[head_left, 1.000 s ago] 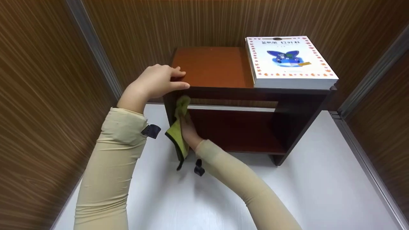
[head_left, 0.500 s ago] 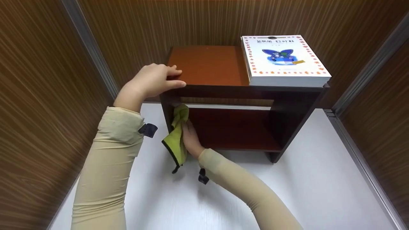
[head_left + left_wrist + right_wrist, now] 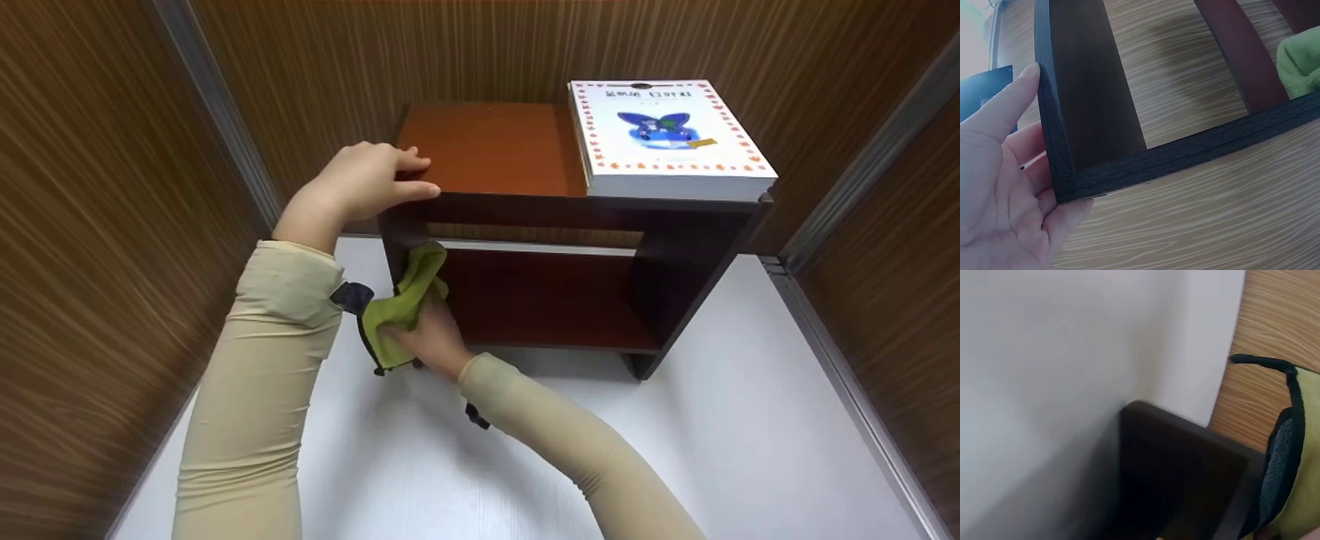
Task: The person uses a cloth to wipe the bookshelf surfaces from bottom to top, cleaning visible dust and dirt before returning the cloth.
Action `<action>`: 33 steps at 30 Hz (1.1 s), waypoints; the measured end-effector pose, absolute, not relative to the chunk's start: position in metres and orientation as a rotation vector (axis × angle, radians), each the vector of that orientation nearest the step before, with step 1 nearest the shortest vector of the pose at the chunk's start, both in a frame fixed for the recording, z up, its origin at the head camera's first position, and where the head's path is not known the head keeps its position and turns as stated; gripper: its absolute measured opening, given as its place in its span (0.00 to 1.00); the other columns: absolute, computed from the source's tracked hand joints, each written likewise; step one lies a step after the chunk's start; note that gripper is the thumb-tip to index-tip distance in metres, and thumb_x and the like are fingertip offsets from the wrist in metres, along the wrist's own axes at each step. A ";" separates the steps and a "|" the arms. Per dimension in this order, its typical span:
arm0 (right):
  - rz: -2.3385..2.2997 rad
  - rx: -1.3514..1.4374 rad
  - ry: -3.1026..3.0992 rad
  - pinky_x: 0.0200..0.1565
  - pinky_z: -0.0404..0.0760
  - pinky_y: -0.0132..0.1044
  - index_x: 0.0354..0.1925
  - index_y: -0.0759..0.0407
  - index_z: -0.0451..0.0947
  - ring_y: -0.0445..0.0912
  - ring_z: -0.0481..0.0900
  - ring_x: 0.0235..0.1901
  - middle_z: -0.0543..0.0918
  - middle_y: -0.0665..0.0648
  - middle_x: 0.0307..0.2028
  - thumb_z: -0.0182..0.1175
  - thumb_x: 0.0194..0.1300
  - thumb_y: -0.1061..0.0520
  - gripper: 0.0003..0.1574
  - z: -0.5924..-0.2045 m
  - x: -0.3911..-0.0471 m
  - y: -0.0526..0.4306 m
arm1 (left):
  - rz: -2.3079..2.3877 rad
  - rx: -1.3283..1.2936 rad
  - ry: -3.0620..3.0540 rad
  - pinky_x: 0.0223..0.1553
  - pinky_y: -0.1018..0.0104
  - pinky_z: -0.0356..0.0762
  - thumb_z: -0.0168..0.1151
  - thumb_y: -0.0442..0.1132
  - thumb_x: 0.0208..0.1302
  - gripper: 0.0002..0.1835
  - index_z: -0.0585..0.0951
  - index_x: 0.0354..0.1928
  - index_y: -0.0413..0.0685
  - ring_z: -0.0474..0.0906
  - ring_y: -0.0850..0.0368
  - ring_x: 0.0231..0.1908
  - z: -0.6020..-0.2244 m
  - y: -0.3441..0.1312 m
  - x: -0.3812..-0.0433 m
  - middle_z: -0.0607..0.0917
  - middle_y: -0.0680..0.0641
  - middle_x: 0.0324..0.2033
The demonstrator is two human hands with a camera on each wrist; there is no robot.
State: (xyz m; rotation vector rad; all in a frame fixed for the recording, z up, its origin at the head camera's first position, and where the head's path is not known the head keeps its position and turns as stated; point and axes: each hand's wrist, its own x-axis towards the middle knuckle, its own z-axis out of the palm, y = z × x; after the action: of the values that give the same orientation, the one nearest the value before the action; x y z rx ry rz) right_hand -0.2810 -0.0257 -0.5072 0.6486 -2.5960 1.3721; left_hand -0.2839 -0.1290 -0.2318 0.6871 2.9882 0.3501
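Note:
A small dark-brown wooden shelf with a reddish-brown top stands against the back wall. At its top left corner my left hand holds on, and the left wrist view has the thumb on the dark edge with fingers round the side. My right hand grips a yellow-green cloth with black trim, at the front edge of the shelf's left side panel. Part of that cloth hangs at the right of the right wrist view; most of the right hand is out of that view.
A thick stack of white books, a butterfly on the top cover, lies on the shelf's right half. The lower board spans between the side panels. Wood-patterned walls surround the white floor.
The right hand has come down and slightly toward me along the left panel with the cloth, whose loose end has swung left and up. The left hand keeps its place on the corner.

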 end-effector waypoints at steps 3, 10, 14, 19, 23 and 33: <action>1.389 0.539 -2.618 0.57 0.67 0.36 0.68 0.60 0.51 0.46 0.68 0.56 0.67 0.58 0.59 0.64 0.56 0.41 0.52 -0.501 -0.283 -0.028 | 0.331 0.680 2.987 0.64 0.53 0.55 0.51 0.58 0.66 0.31 0.66 0.67 0.53 0.58 0.47 0.66 -0.233 -0.130 -0.284 0.63 0.46 0.66; 1.436 0.662 -2.719 0.51 0.71 0.37 0.65 0.59 0.61 0.45 0.72 0.47 0.73 0.57 0.54 0.59 0.62 0.51 0.37 -0.489 -0.281 0.006 | 0.353 0.707 2.984 0.64 0.53 0.55 0.51 0.58 0.66 0.31 0.66 0.67 0.51 0.57 0.46 0.66 -0.232 -0.126 -0.281 0.63 0.46 0.66; 1.635 0.743 -2.722 0.41 0.76 0.36 0.56 0.59 0.69 0.43 0.76 0.37 0.78 0.55 0.42 0.57 0.61 0.56 0.24 -0.480 -0.276 0.022 | 0.365 0.702 2.991 0.64 0.52 0.55 0.51 0.57 0.66 0.31 0.66 0.67 0.51 0.57 0.45 0.65 -0.233 -0.129 -0.279 0.63 0.45 0.66; 1.565 0.871 -2.742 0.39 0.76 0.37 0.50 0.66 0.72 0.44 0.75 0.35 0.79 0.57 0.39 0.59 0.57 0.61 0.22 -0.452 -0.264 0.049 | 0.357 0.715 2.988 0.64 0.51 0.54 0.51 0.58 0.66 0.32 0.66 0.67 0.50 0.57 0.44 0.66 -0.231 -0.129 -0.277 0.62 0.44 0.66; 1.476 1.061 -2.759 0.41 0.76 0.39 0.57 0.63 0.68 0.46 0.76 0.39 0.78 0.58 0.42 0.57 0.56 0.64 0.29 -0.419 -0.251 0.076 | 0.359 0.710 2.991 0.64 0.50 0.53 0.50 0.58 0.66 0.32 0.65 0.67 0.50 0.56 0.44 0.66 -0.229 -0.129 -0.278 0.61 0.44 0.67; 1.442 1.109 -2.629 0.35 0.79 0.40 0.58 0.60 0.72 0.47 0.77 0.34 0.80 0.56 0.41 0.59 0.60 0.63 0.26 -0.314 -0.226 0.123 | 0.336 0.741 2.983 0.64 0.50 0.53 0.50 0.57 0.67 0.32 0.65 0.67 0.48 0.56 0.42 0.66 -0.232 -0.128 -0.277 0.61 0.42 0.66</action>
State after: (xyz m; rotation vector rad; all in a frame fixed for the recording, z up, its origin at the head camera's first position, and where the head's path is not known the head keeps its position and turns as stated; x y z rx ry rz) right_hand -0.2257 0.1234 -0.3135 1.1088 -2.6289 1.4418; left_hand -0.2770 -0.1284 -0.2322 0.7407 2.9829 0.3357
